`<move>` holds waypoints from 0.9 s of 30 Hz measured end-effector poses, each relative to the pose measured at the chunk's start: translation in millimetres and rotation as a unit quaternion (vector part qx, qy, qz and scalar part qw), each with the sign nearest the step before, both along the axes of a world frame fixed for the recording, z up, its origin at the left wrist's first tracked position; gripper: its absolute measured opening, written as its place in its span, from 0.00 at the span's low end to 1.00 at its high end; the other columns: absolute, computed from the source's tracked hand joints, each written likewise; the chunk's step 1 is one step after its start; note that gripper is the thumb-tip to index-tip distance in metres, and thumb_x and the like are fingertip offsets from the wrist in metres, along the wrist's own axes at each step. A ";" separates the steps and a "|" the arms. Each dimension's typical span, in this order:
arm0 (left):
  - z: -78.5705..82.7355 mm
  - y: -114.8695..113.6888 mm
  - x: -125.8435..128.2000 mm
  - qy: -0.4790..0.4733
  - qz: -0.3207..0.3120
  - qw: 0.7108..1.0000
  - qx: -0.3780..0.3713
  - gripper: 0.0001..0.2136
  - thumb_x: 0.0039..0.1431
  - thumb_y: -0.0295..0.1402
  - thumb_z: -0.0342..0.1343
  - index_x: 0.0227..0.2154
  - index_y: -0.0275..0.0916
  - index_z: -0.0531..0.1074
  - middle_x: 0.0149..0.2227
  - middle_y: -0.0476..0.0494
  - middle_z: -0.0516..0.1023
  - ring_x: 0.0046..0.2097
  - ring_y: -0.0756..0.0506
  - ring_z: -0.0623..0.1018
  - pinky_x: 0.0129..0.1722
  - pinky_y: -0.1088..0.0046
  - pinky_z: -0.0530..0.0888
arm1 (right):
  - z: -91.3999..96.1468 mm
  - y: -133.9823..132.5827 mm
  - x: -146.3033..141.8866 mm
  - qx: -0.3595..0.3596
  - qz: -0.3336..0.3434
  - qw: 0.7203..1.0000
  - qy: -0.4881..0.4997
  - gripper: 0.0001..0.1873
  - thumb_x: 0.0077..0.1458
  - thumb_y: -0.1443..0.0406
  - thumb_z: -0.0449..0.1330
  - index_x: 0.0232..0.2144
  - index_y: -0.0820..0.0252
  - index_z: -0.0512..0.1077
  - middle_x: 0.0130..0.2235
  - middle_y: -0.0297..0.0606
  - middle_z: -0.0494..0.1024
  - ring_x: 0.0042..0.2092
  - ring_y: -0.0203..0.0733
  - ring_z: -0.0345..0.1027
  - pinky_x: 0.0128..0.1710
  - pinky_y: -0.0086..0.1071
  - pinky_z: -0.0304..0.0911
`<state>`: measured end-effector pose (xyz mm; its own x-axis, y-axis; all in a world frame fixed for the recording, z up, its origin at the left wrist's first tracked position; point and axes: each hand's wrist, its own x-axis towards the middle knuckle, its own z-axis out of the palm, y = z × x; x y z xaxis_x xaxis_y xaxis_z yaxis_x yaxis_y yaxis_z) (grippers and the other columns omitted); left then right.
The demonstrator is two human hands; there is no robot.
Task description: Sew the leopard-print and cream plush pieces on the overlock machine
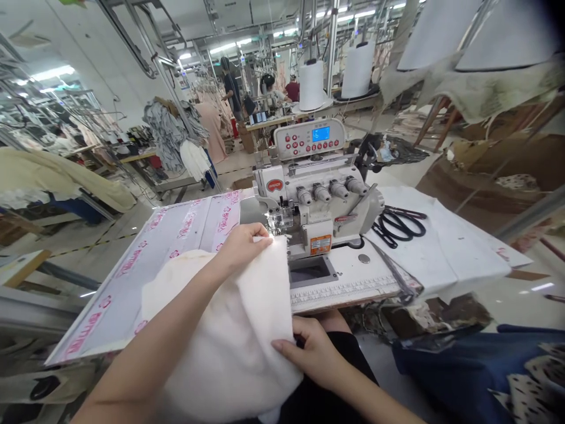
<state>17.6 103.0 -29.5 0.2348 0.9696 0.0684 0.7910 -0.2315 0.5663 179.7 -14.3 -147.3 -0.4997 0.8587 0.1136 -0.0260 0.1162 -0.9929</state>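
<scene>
The left hand [242, 250] pinches the top edge of a soft, thick cream-white cloth [225, 335], its fingers curled tightly over the fold, though the thumb can't be made out. The right hand [311, 353] grips lower down, fingers pressed together and curving into the cloth's side. Bunched between the two hands over the person's black trousers [322, 394], the cloth rises to a corner just beside the small steel presser foot [280, 221] of a white overlock sewing machine [318, 203]. The work in hand is this cloth being held up at the needle area. The machine has one blue-screened control panel [309, 139] and four grey tension knobs [331, 188]. To the left runs a white table extension printed in pink [132, 285]; a steel ruler strip [344, 292] lines the near table edge. To the right, on a white sheet [459, 253], lies one pair of black-handled scissors [399, 227]. Two large white thread cones [312, 85] stand beyond the machine. A dark blue cloth [459, 377] lies at lower right.
</scene>
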 end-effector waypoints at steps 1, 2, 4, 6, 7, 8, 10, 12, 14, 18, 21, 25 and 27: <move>-0.2 -0.9 0.1 0.005 0.003 1.000 0.009 0.07 0.51 0.36 0.50 0.26 0.37 0.67 0.28 0.51 0.71 0.30 0.49 0.69 0.28 0.75 0.63 | 0.0 1.1 0.3 0.005 -0.004 1.000 0.002 0.14 0.51 0.58 0.56 0.28 0.64 0.73 0.28 0.35 0.72 0.32 0.39 0.62 0.33 0.30 0.59; -0.6 -2.4 0.5 0.015 0.007 0.999 0.027 0.06 0.51 0.35 0.50 0.28 0.38 0.67 0.28 0.52 0.70 0.30 0.49 0.69 0.28 0.74 0.63 | -0.4 2.0 0.5 0.009 -0.007 1.000 0.004 0.13 0.51 0.58 0.57 0.28 0.64 0.73 0.27 0.35 0.72 0.31 0.39 0.62 0.33 0.30 0.59; -2.3 -6.6 2.3 0.049 0.014 0.994 0.093 0.04 0.52 0.32 0.50 0.30 0.38 0.65 0.30 0.51 0.69 0.31 0.49 0.68 0.29 0.74 0.63 | -1.9 2.9 0.4 0.017 -0.006 1.000 0.010 0.12 0.51 0.60 0.57 0.28 0.65 0.73 0.27 0.35 0.71 0.31 0.38 0.62 0.32 0.29 0.58; -4.7 -11.2 5.2 0.100 -0.007 0.979 0.180 0.03 0.54 0.29 0.48 0.32 0.37 0.65 0.32 0.48 0.68 0.34 0.48 0.67 0.33 0.72 0.64 | -3.2 3.0 -0.3 0.021 -0.004 1.000 0.012 0.11 0.51 0.61 0.57 0.27 0.65 0.72 0.26 0.34 0.70 0.30 0.37 0.61 0.32 0.29 0.58; -6.1 -13.2 6.9 0.131 -0.030 0.966 0.220 0.04 0.55 0.27 0.48 0.31 0.37 0.67 0.33 0.46 0.67 0.36 0.47 0.67 0.35 0.72 0.64 | -3.5 2.8 -0.7 0.022 -0.004 1.000 0.011 0.11 0.51 0.61 0.57 0.26 0.65 0.72 0.26 0.34 0.70 0.30 0.37 0.60 0.31 0.28 0.57; -7.4 -15.2 8.6 0.164 -0.053 0.951 0.256 0.05 0.56 0.26 0.47 0.31 0.37 0.68 0.34 0.45 0.67 0.37 0.46 0.66 0.36 0.70 0.64 | -3.5 2.5 -1.0 0.022 -0.006 1.000 0.010 0.11 0.51 0.61 0.57 0.26 0.65 0.72 0.25 0.34 0.69 0.30 0.37 0.60 0.31 0.28 0.57; -10.3 -19.4 12.2 0.230 -0.088 0.919 0.308 0.07 0.57 0.26 0.47 0.29 0.37 0.70 0.34 0.44 0.67 0.38 0.44 0.65 0.37 0.67 0.64 | -2.9 1.8 -1.6 0.020 -0.006 1.000 0.011 0.10 0.50 0.62 0.57 0.26 0.65 0.72 0.25 0.34 0.69 0.30 0.36 0.60 0.31 0.28 0.56; -13.7 -25.1 16.1 0.286 -0.108 0.893 0.329 0.08 0.58 0.25 0.46 0.31 0.36 0.71 0.36 0.42 0.68 0.39 0.43 0.65 0.37 0.66 0.65 | -2.1 1.2 -2.0 0.017 -0.006 1.000 0.014 0.09 0.50 0.63 0.57 0.26 0.65 0.71 0.26 0.34 0.69 0.30 0.36 0.60 0.31 0.28 0.56; -18.4 -32.3 20.5 0.324 -0.120 0.882 0.322 0.11 0.58 0.23 0.42 0.35 0.31 0.70 0.38 0.38 0.68 0.39 0.42 0.65 0.39 0.65 0.66 | -1.8 1.1 -2.2 0.015 -0.006 1.000 0.017 0.09 0.50 0.63 0.57 0.25 0.65 0.71 0.25 0.33 0.68 0.29 0.36 0.59 0.30 0.28 0.56; -30.4 -45.1 27.5 0.284 -0.079 0.907 0.300 0.15 0.60 0.28 0.43 0.47 0.25 0.63 0.43 0.34 0.66 0.44 0.41 0.64 0.45 0.64 0.66 | -2.4 2.1 -2.6 0.010 -0.005 1.000 0.018 0.10 0.50 0.62 0.57 0.24 0.65 0.70 0.24 0.33 0.67 0.29 0.36 0.58 0.30 0.28 0.56; -36.8 -46.8 29.2 0.216 -0.056 0.931 0.288 0.19 0.60 0.33 0.45 0.52 0.30 0.59 0.48 0.35 0.63 0.48 0.40 0.62 0.49 0.62 0.65 | -1.6 3.5 -2.0 0.001 -0.009 1.000 0.021 0.09 0.50 0.63 0.57 0.24 0.65 0.70 0.25 0.33 0.68 0.29 0.36 0.59 0.31 0.28 0.57; -37.3 -41.9 29.3 0.197 -0.048 0.942 0.267 0.19 0.59 0.35 0.47 0.52 0.32 0.60 0.48 0.35 0.62 0.48 0.40 0.61 0.49 0.60 0.65 | 1.0 6.7 1.0 -0.003 -0.012 1.000 0.013 0.10 0.49 0.62 0.58 0.25 0.65 0.72 0.25 0.34 0.69 0.29 0.36 0.60 0.31 0.28 0.57; -35.8 -39.6 29.6 0.199 -0.049 0.943 0.263 0.19 0.59 0.35 0.47 0.52 0.32 0.61 0.47 0.35 0.62 0.47 0.40 0.61 0.48 0.60 0.66 | 2.2 9.0 2.8 -0.006 -0.011 1.000 0.006 0.10 0.49 0.62 0.58 0.25 0.65 0.72 0.25 0.34 0.70 0.29 0.37 0.60 0.31 0.28 0.58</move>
<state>47.2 63.4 -65.3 0.4293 0.7989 0.4213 0.8771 -0.4801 0.0167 182.5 -5.2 -145.2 -0.4788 0.8711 0.1097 -0.0362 0.1052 -0.9938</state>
